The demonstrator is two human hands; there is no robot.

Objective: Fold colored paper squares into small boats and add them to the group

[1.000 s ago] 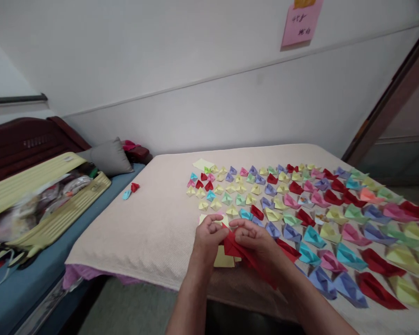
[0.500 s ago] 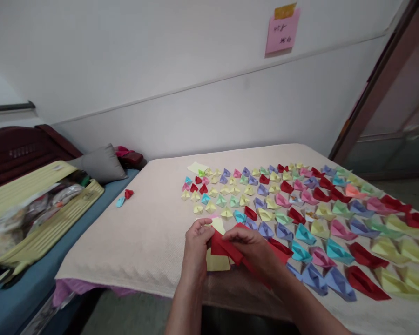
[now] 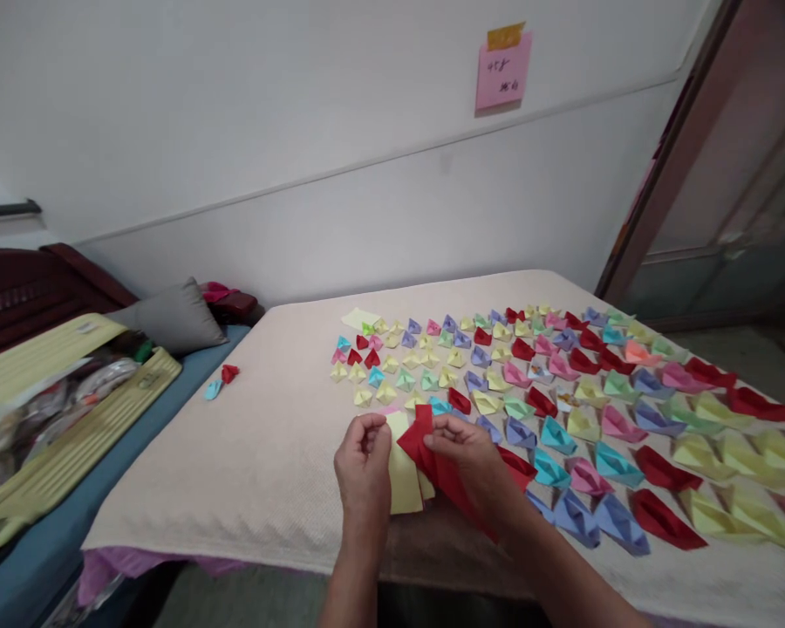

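Observation:
My right hand point(image 3: 464, 449) pinches a folded piece of red paper point(image 3: 425, 440) between thumb and fingers. The paper has a narrow end pointing up and a pointed corner to the left; a longer red part hangs below, partly hidden by the hand. My left hand point(image 3: 363, 458) is closed, thumb against curled fingers, apart from the red paper. Whether it pinches anything is hidden. Beside its thumb are pale yellow paper sheets point(image 3: 404, 475), with a red edge showing under them at the lower right. Just right of my right hand lies a red paper boat point(image 3: 518, 469).
Rows of folded paper boats point(image 3: 555, 433) in several colours cover the right of the bedspread point(image 3: 281, 436). A blue and a red folded piece point(image 3: 228, 373) lie at the left. A grey pillow point(image 3: 170, 316) and a pink note point(image 3: 502, 74) on the wall are farther off.
My left hand has let go of the red paper and moved slightly left. The red paper has turned in my right hand, its end now upward. The camera view has shifted a little right.

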